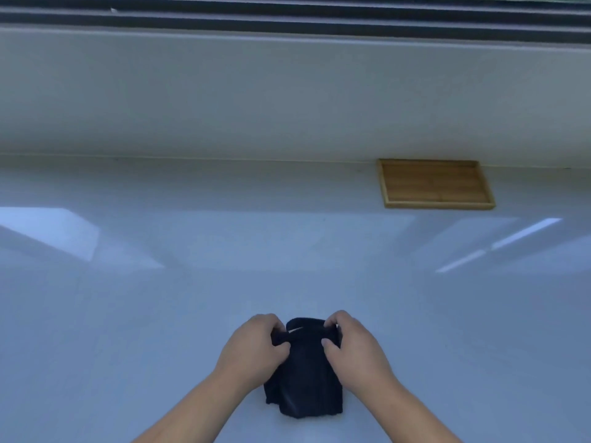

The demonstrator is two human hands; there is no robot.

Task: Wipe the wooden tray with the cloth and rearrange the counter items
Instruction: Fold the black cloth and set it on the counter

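Observation:
A dark navy cloth (305,375) sits bunched on the white counter near the front, in the lower middle of the head view. My left hand (252,346) pinches its upper left edge and my right hand (355,346) pinches its upper right edge, so both hands hold it between them. The wooden tray (435,183) lies flat and bare at the back right of the counter, its far edge against the wall, well away from both hands.
The glossy white counter (160,314) stretches wide to both sides, with light reflections on it. A pale wall (256,97) rises behind it, topped by a dark window frame (287,17).

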